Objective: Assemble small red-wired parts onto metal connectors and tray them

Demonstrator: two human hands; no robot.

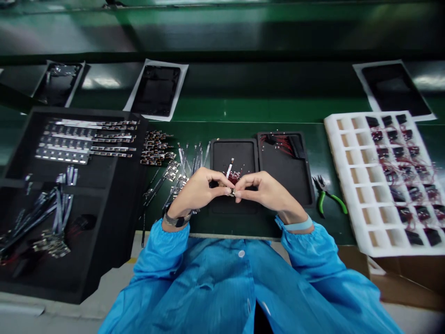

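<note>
Left hand (200,190) at 9 o'clock and right hand (266,191) at 3, equally near, pinch the small part (232,192), each grip closed, above the tray (234,149); the pale strip (230,168) points just past 12 o'clock.

Trays (294,181), pliers (323,189) on green bench (236,226)

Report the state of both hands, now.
Left hand: closed, pinching a small electronic part.
Right hand: closed, pinching that same small electronic part.
</note>
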